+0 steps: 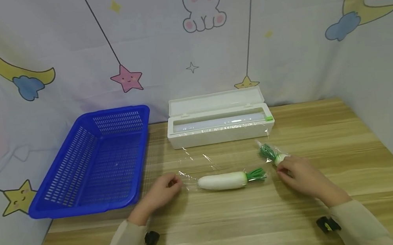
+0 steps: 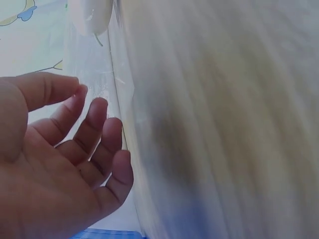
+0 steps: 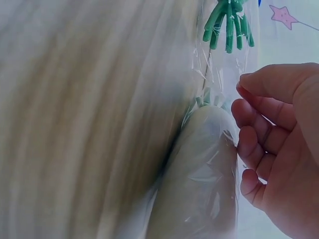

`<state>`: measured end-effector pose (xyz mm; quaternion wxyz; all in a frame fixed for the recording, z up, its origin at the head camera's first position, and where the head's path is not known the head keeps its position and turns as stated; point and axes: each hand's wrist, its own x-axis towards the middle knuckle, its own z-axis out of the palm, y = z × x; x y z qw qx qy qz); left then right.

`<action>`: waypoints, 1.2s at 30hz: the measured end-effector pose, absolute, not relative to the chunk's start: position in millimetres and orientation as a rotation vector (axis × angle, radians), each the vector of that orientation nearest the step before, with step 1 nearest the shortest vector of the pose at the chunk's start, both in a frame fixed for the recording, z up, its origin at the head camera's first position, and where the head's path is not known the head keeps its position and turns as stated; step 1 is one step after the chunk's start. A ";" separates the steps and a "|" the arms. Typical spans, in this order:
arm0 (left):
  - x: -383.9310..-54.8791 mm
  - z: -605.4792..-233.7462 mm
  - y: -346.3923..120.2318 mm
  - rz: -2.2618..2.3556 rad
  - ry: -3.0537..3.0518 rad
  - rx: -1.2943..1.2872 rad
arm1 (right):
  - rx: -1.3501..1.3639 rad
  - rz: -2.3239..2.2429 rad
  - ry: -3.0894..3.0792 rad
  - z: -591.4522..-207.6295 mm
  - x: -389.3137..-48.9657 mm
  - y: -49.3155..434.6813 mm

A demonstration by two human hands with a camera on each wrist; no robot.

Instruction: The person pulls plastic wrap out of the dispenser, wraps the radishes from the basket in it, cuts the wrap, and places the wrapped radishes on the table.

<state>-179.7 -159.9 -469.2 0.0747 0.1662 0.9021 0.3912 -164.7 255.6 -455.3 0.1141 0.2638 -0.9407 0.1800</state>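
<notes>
A white radish (image 1: 221, 181) with a green top lies crosswise on the table, on a clear sheet of plastic wrap (image 1: 200, 163). My left hand (image 1: 164, 190) is beyond its root end, pinching the wrap's edge between thumb and forefinger. Past the green top, my right hand (image 1: 302, 175) pinches the other side of the wrap. Beside that hand lies a second radish (image 1: 280, 157), enclosed in film and partly hidden by the fingers; its wrapped body (image 3: 199, 174) fills the lower right wrist view. The left wrist view shows the first radish's root tip (image 2: 92, 17).
Behind the radishes stands a white plastic-wrap box (image 1: 219, 137), lid up, with the roll inside and a green slider (image 1: 269, 118) at its right end. A blue slotted basket (image 1: 84, 210) sits at the left. A printed curtain (image 1: 160, 43) hangs behind the wooden table (image 1: 228, 230).
</notes>
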 end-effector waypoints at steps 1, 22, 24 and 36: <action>-180.6 -469.0 -158.9 1.175 2.713 0.477 | 0.772 0.530 -2.758 -454.9 -165.8 255.4; -194.2 -466.6 -148.4 1.154 2.831 0.278 | 0.669 0.527 -2.871 -446.8 -179.6 249.5; -193.5 -464.6 -146.9 1.170 2.824 0.243 | 0.645 0.516 -2.896 -445.4 -179.0 247.5; -166.9 -443.7 -115.6 0.892 3.056 1.048 | 0.734 0.426 -2.729 -425.4 -167.0 225.6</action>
